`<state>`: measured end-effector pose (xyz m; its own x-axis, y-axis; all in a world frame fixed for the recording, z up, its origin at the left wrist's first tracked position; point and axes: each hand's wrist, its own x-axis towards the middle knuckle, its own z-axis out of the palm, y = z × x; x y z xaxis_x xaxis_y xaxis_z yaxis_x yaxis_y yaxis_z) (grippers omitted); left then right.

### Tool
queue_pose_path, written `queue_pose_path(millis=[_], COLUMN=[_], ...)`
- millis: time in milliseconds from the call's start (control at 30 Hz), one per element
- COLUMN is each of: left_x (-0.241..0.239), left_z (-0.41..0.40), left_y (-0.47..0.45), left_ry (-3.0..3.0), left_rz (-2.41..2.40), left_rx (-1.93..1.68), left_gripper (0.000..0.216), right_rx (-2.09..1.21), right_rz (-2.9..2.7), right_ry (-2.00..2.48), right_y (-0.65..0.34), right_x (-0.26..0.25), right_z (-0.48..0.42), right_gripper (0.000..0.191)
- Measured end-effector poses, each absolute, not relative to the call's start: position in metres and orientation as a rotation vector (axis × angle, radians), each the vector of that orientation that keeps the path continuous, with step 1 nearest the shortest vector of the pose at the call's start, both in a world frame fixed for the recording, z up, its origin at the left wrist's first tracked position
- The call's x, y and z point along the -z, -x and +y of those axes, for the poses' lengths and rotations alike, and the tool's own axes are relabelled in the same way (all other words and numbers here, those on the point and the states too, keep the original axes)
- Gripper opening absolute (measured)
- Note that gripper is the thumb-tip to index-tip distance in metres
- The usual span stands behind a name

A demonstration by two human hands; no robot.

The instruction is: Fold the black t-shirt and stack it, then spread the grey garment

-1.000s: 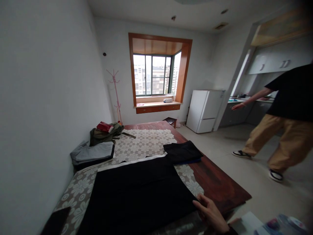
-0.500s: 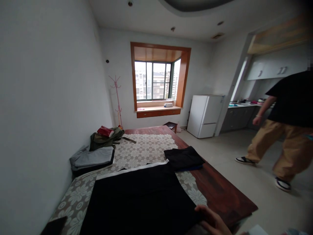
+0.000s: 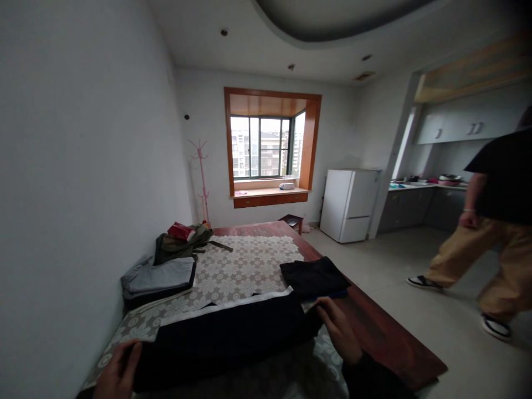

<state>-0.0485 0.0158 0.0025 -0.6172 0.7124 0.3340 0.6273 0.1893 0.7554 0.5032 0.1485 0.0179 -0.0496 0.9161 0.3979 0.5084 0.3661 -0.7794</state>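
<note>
A large black cloth [image 3: 233, 332] with a white band along its far edge lies folded across a flower-patterned cover [image 3: 245, 266] on a low wooden platform [image 3: 386, 332]. My left hand [image 3: 118, 371] grips the cloth's left end at the bottom of the view. My right hand [image 3: 338, 330] pinches its right end, close to a smaller folded black garment [image 3: 313, 276]. Both hands hold the folded edge up off the cover.
Folded grey clothes [image 3: 160, 274] and an olive heap with a red item [image 3: 180, 239] lie by the left wall. A white fridge [image 3: 349, 205], a pink coat stand [image 3: 202, 180] and a window stand at the back. A person in tan trousers [image 3: 494, 238] walks at right.
The black cloth has been folded over toward the far side and looks narrower. My left hand has come into view on it, and my right hand moved up along its right edge. The person stepped right.
</note>
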Motion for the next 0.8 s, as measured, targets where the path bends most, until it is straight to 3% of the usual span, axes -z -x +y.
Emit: queue_pose_path(millis=[100,200,333,467,600,700,800], left_x=[-0.023,-0.019,-0.004,-0.005,-0.006,0.008,0.029], left_z=[0.073,0.111,0.119,0.112,0.116,0.127,0.134], left_y=[0.035,0.030,0.034,0.029,-0.025,-0.087,-0.131], left_ry=[-1.356,-1.366,-1.432,-1.571,-1.944,-2.256,-2.284], left_rz=[2.486,2.548,2.594,2.636,2.525,2.294,2.238], left_rx=[-1.230,-1.059,-0.812,-0.737,-0.630,-0.452,-0.384], left_gripper=[0.052,0.048,0.042,0.043,0.049,0.051,0.055], right_rx=[-0.285,-0.218,-0.173,-0.068,0.008,-0.124,-0.266], right_rz=[-1.853,-1.919,-2.027,-2.098,-2.264,-2.488,-2.564], right_ry=[1.607,1.773,1.848,1.866,1.654,1.311,1.246], right_y=[-0.467,-0.436,-0.421,-0.423,-0.386,-0.332,-0.294], right_x=[-0.024,-0.015,0.004,0.008,0.005,0.013,0.031], right_z=[0.205,0.244,0.259,0.256,0.237,0.213,0.196], right_gripper=[0.035,0.030,0.023,0.029,0.045,0.045,0.054])
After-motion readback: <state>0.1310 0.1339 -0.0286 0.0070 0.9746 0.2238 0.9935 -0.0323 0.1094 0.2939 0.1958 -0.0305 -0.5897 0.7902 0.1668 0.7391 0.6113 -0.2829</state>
